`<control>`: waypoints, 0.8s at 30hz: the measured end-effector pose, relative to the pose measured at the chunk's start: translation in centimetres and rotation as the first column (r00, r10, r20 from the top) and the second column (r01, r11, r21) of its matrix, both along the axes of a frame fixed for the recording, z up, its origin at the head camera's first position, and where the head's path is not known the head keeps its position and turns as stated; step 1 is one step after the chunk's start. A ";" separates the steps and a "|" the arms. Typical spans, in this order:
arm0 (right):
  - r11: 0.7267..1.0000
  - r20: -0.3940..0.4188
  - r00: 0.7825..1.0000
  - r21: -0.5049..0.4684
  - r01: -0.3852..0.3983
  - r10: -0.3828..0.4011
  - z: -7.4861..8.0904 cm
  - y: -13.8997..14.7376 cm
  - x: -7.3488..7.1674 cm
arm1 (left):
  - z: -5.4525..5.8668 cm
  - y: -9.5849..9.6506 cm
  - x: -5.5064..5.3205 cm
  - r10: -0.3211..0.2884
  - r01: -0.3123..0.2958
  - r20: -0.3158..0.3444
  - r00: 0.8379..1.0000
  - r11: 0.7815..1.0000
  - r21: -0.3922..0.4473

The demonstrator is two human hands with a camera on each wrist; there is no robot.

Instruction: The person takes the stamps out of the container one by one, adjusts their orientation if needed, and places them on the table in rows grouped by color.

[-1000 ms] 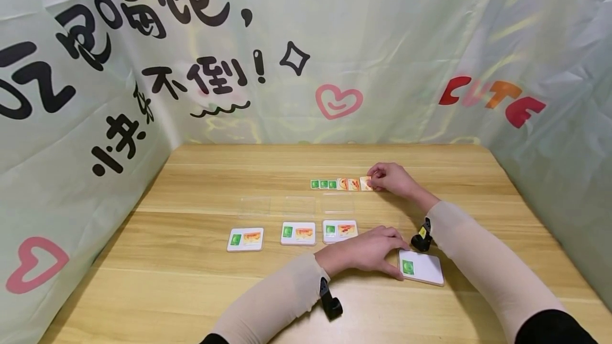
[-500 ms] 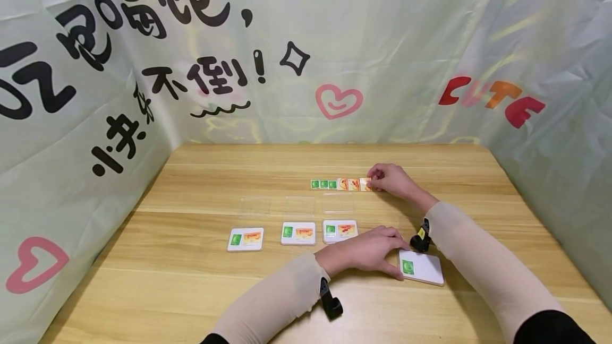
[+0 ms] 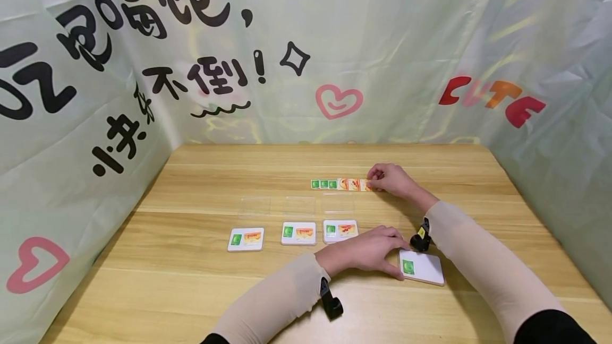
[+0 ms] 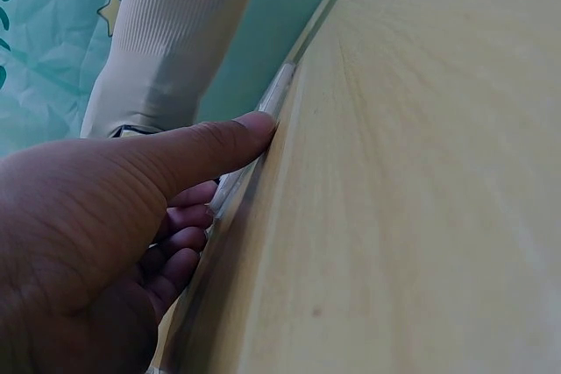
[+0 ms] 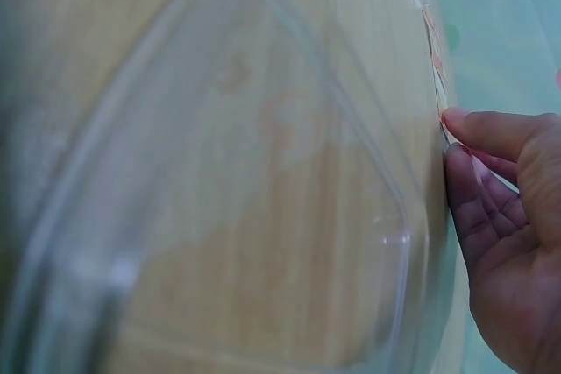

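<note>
My left hand (image 3: 375, 251) holds the left end of a flat clear case with a white card (image 3: 430, 269) on the table, thumb at its near corner and fingers at the far one. A small green picture sits on that card's left side. In the left wrist view the thumb lies along the case's edge (image 4: 282, 85). Farther back, my right hand (image 3: 393, 178) pinches the rightmost small orange picture card (image 3: 364, 185) in a row of several. The row has green picture cards (image 3: 324, 184) at left, orange ones at right. The right wrist view shows thumb and forefinger meeting at the card's edge.
Three cased white cards, left (image 3: 245, 240), middle (image 3: 298, 233) and right (image 3: 340, 231), each bear a green and an orange picture. Behind them lie three clear plastic lids (image 3: 299, 206). Another clear lid (image 5: 399, 260) looms in the right wrist view. Printed cloth (image 3: 392, 41) walls the table.
</note>
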State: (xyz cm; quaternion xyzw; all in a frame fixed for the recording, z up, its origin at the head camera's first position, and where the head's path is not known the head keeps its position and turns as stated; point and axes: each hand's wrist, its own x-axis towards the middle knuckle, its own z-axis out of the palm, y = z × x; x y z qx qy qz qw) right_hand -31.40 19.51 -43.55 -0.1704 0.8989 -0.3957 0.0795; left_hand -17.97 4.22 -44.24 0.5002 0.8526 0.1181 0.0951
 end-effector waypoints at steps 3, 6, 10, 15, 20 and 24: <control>1.000 0.007 1.000 -0.001 -0.003 0.003 0.1 0.0 0.0 | 0.0 0.0 0.0 0.002 -0.002 -0.002 1.000 1.000 -0.001; 1.000 0.011 1.000 -0.008 -0.006 0.006 0.1 0.1 -0.1 | 0.0 0.0 0.0 0.002 -0.002 -0.004 1.000 1.000 0.000; 1.000 0.013 1.000 -0.019 -0.020 0.020 0.2 0.2 0.0 | 0.0 0.0 0.0 0.003 -0.003 0.001 1.000 1.000 0.002; 0.999 0.011 0.999 -0.030 -0.037 0.038 0.3 0.5 0.0 | 0.1 0.0 0.0 0.001 -0.001 -0.003 1.000 1.000 0.000; 0.999 -0.008 0.999 -0.031 -0.036 0.036 0.6 0.8 0.3 | 0.2 0.0 0.1 0.002 -0.002 0.003 1.000 1.000 0.000; 0.999 -0.044 0.998 -0.010 -0.043 0.043 1.2 0.9 0.8 | 0.2 0.0 0.2 0.005 -0.005 0.012 1.000 1.000 0.001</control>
